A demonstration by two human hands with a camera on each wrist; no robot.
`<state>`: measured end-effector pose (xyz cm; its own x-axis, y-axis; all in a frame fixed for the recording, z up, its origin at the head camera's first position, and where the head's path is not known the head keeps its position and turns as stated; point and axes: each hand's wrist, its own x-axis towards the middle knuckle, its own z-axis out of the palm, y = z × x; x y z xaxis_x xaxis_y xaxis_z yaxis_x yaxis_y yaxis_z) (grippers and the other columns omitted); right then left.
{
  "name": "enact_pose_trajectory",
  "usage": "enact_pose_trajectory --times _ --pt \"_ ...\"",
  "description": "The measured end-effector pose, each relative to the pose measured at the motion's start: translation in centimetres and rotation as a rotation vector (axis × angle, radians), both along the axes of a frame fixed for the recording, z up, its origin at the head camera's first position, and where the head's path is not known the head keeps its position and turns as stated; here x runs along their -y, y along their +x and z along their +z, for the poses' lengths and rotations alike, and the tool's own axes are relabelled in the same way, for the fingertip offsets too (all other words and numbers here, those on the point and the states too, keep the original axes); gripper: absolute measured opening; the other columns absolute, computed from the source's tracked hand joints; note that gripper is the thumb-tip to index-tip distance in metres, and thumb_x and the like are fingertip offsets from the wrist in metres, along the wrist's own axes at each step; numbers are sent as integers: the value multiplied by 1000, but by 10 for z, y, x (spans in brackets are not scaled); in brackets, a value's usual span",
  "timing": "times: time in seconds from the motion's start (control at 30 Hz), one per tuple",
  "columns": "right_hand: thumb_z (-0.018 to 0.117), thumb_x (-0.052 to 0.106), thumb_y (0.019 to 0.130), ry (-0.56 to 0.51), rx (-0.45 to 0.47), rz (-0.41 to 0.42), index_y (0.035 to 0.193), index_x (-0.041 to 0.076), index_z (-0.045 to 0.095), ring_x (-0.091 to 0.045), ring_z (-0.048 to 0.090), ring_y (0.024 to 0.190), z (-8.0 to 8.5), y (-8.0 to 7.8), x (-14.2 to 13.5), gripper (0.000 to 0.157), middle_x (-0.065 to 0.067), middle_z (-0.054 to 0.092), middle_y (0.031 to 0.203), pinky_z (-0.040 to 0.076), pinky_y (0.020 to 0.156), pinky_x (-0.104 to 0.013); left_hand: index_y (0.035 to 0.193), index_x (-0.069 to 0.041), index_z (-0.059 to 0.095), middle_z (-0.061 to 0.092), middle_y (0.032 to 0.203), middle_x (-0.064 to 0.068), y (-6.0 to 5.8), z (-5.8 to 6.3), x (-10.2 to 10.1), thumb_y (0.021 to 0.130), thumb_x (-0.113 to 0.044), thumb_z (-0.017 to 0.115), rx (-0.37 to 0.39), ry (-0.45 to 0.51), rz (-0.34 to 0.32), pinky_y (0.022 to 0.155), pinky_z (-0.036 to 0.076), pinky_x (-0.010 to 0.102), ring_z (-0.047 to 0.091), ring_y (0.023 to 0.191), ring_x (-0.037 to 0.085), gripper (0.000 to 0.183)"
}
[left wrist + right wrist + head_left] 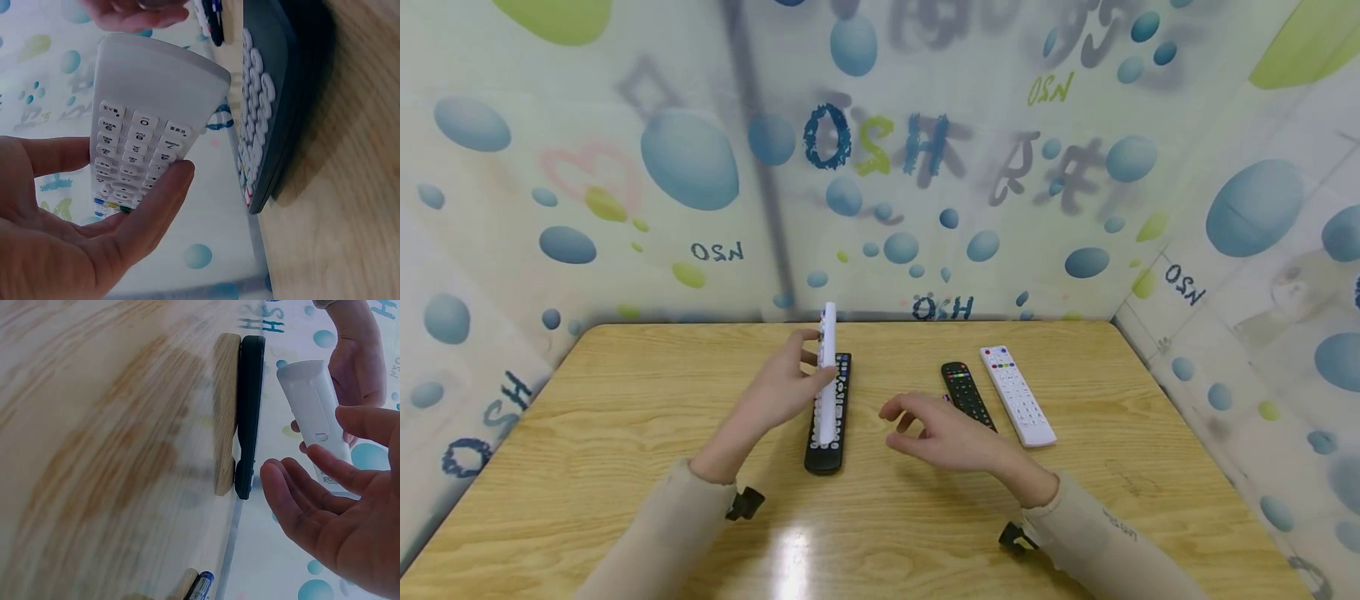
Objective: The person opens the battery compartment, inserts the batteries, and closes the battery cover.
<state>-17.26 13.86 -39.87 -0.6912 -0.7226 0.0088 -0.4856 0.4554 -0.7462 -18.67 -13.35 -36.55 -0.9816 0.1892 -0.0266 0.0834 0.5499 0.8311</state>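
Note:
My left hand grips a white remote control by its long edges and holds it up on its side. In the left wrist view its number buttons face the camera, with the thumb along one edge. The right wrist view shows its plain back. Below it on the table lies a long black remote, partly covered by the white one in the head view. My right hand hovers to the right with loosely bent fingers and nothing in them, overlapping a smaller black remote.
A second white remote lies at the right, beside the smaller black one. A small blue-ended cylinder shows at the bottom of the right wrist view. The wooden table ends at a patterned curtain.

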Motion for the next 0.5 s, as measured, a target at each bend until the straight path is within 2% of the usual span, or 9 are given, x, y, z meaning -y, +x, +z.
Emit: enact_pose_trajectory --times 0.17,0.33,0.5 --pt "62 25 105 6 15 -8 137 3 57 -21 62 111 2 0 2 39 -12 61 132 56 84 -30 155 -7 31 57 131 23 3 -4 -8 103 -20 62 29 76 0 75 59 37 67 97 29 62" --pt "62 23 105 -1 15 -17 139 4 54 -19 62 110 2 -1 5 40 -13 61 132 56 84 -30 156 -7 28 53 137 26 3 -5 -13 104 -17 62 40 184 -17 81 60 41 64 110 36 63" --pt "62 24 105 -15 18 -26 143 6 51 -19 63 110 3 -1 9 44 -14 61 132 56 84 -30 156 -5 24 47 140 31 4 -6 -17 105 -12 59 54 312 -65 88 58 47 58 121 44 63"
